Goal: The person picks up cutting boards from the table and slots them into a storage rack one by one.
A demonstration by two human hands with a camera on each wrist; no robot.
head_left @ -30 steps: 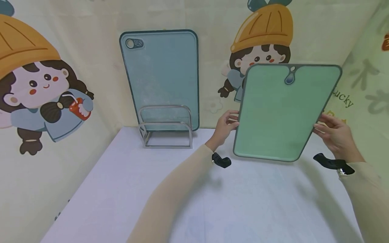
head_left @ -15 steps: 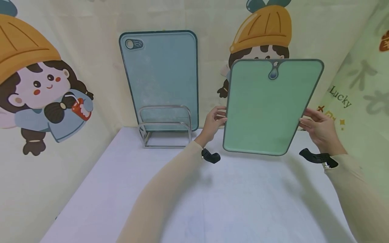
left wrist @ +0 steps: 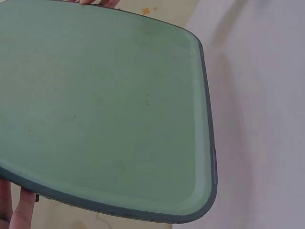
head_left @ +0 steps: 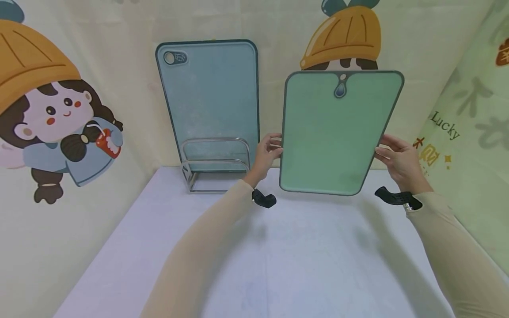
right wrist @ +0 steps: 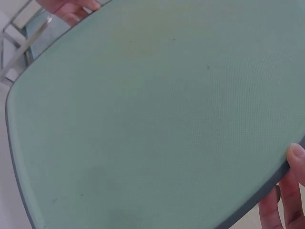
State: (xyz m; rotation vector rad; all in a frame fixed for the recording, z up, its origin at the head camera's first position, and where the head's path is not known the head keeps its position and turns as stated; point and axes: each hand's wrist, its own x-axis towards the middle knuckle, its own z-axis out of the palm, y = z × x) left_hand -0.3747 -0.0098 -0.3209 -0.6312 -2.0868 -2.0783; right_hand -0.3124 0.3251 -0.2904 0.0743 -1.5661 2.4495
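Observation:
A green cutting board (head_left: pixel 338 137) with a grey rim is held up above the table, its drop-shaped inset and hanging hole at the top. My left hand (head_left: pixel 267 157) grips its left edge, and my right hand (head_left: pixel 401 161) grips the right edge; in the right wrist view the thumb (right wrist: pixel 296 155) lies on the board's face. Left of it, a blue cutting board (head_left: pixel 210 101) stands upright in a metal wire rack (head_left: pixel 216 192). My left hand is close to the rack's right side.
A white-covered table (head_left: pixel 278 256) spreads below, with the rack near its back edge. Behind hangs a cream backdrop (head_left: pixel 274 44) printed with cartoon figures. Another printed curtain (head_left: pixel 473 145) closes off the right side.
Both hands have carried the green cutting board leftward and slightly upward, closer to the rack. The blue cutting board and the rack have stayed in place.

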